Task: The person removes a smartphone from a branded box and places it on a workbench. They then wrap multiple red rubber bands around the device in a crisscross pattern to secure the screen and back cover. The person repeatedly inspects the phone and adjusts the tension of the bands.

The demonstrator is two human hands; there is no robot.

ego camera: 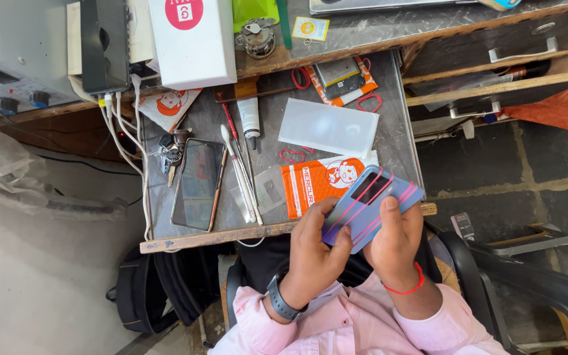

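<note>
Looking down from the head camera, an orange packet (317,184) with a white round cartoon patch lies flat on the grey worktable (389,131), just beyond the hands. A second orange package (343,80) sits farther back under the shelf edge, with a dark phone-shaped item resting on it and red rubber bands (368,102) beside it. A frosted, clear rectangular plastic case (328,127) lies between the two orange packs. On the upper shelf stands a white box (195,39) bearing a round pink-red label, and a small yellow square tag (310,28) lies to its right. A white tube with a black cap (249,119) points toward the table's near edge.

Both hands close around a blue phone (371,205) held tilted just over the near wooden edge of the table. Several red rubber bands run lengthwise around its smooth back, which faces up. The left hand (313,253), with a dark watch on its wrist, cups the phone's lower end, thumb pressed on the back. The right hand (396,240), a red thread at its wrist, grips the right side, thumb laid flat on the back.

A dark, glossy phone (196,184) lies screen-up on the table's left part, with thin white and red-tipped tools (238,172) beside it, keys (171,150) and white cables (123,128) nearby.
</note>
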